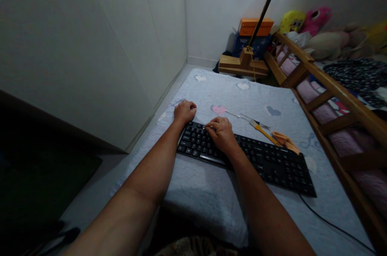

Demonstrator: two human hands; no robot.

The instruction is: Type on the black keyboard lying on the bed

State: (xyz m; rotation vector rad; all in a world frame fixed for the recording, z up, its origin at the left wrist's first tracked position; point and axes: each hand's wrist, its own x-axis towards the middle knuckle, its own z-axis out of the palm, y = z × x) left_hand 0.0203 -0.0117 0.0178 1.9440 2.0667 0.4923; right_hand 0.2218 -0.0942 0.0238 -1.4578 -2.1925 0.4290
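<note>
A black keyboard (272,163) lies at a slant on the cloth-covered surface, its cable leaving at the near right. At its far left corner is my left hand (184,111), fingers curled against the edge. My right hand (222,134) is over the upper left keys, thumb and fingers pinched together; whatever is between them is too small to make out. Beyond the keyboard lie a thin wire tool (245,117) and a brush with a yellow handle (263,132). A crumpled orange cloth (285,140) touches the keyboard's far edge.
The light blue heart-patterned cloth (199,183) covers the work surface. A white cabinet (130,46) rises on the left. Along the right runs a wooden bed rail (341,82). At the back stand a wooden base with a pole (244,60) and an orange box (255,27).
</note>
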